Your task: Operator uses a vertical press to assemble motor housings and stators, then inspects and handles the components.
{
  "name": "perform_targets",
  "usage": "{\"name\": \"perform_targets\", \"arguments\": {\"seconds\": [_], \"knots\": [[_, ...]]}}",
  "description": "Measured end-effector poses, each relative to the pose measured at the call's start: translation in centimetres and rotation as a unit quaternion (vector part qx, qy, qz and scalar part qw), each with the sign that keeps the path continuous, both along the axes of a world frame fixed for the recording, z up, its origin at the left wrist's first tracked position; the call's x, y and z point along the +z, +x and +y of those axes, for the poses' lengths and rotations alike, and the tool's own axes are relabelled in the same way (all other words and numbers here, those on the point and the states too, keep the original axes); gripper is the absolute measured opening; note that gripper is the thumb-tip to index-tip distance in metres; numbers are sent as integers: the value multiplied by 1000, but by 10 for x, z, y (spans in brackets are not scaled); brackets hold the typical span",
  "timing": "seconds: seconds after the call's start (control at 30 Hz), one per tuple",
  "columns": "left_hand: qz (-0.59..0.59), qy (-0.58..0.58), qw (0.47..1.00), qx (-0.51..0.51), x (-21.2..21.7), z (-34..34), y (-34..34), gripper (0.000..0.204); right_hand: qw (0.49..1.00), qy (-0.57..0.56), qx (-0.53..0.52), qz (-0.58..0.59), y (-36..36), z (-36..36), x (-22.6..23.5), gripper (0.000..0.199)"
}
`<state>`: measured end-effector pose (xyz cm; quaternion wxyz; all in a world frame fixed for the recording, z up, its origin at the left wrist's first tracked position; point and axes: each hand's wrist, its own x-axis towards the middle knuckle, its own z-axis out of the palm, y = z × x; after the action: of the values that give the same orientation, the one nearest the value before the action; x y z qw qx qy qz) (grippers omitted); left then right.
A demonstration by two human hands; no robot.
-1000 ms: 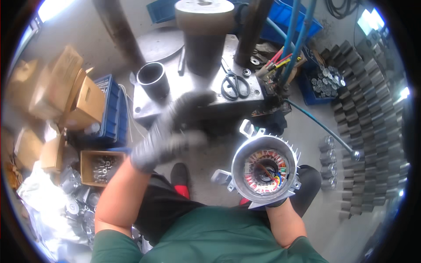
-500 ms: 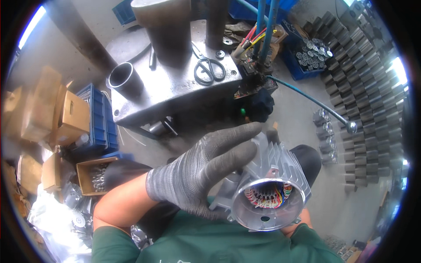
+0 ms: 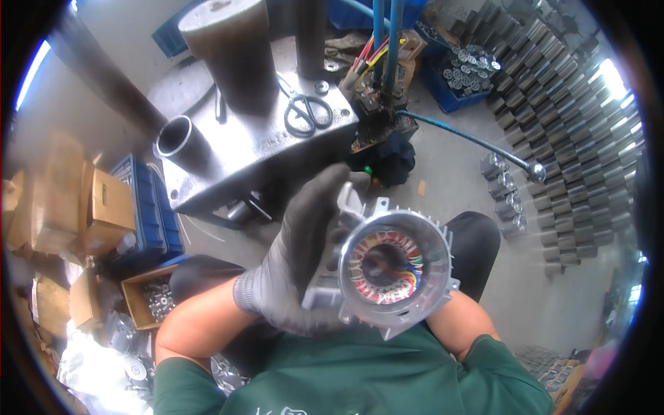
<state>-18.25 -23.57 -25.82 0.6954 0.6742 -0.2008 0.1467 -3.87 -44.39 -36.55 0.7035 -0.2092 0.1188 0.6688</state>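
Note:
A silver finned motor housing [image 3: 443, 259] is held up in front of my body, its round open end facing me. Inside it shows a ring of stator windings [image 3: 360, 271] with white lacing and red, yellow, blue and green wires. My left hand [image 3: 294, 256], in a grey glove, wraps the housing's left side by the flat mounting feet [image 3: 324, 297], its fingers curved round it. My right forearm [image 3: 465, 321] runs behind the housing from the right. The right hand supports it from behind, and its fingers are mostly hidden.
A steel worktable [image 3: 256, 149] ahead carries black-handled scissors [image 3: 308, 116], a short metal tube [image 3: 181, 144] and a thick cylinder [image 3: 232, 59]. Metal sleeves [image 3: 560, 152] are stacked at right near a blue bin of parts [image 3: 467, 79]. Cardboard boxes [image 3: 111, 207] stand left.
The housing has swung left and tilted so its open end faces me more squarely, showing the windings. My left hand has gone from spread fingers to curving round its side.

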Motion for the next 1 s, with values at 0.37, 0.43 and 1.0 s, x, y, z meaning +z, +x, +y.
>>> {"name": "perform_targets", "arguments": {"seconds": [0.37,0.43,1.0], "knots": [[181,-463,863,-91,10,10,9,119,949,-72,-12,-305,23,-58,35,86],[165,-409,894,-74,2,11,10,123,913,-94,6,-397,26,-68,91,82],[-102,197,962,161,15,-77,78,124,599,-281,-251,-707,-7,-216,105,49]]}}
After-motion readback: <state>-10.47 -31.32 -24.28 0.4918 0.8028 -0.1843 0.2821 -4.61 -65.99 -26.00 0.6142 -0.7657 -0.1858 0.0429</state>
